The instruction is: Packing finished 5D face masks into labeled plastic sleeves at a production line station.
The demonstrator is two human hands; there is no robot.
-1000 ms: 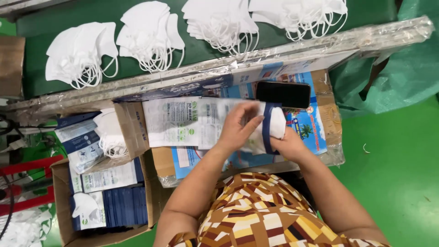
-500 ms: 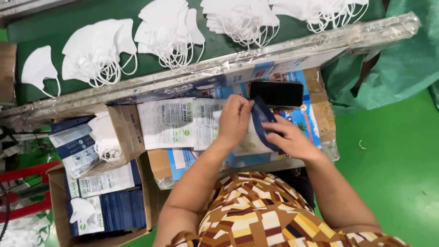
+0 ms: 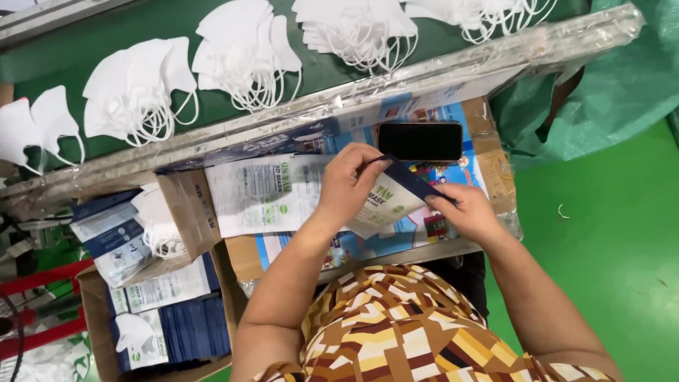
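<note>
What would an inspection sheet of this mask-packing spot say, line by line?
Surface: cardboard work board covered with printed sheets, behind it a green belt.
Job's things: flat mask pouch with a dark blue edge, held over the board.
Clutter: black phone; stacked pouches; carton of pouches; white masks in piles on the belt.
Grippers: left hand and right hand both pinch the pouch.
Cables: nothing seen.
Surroundings: green floor, green plastic sheeting.
</note>
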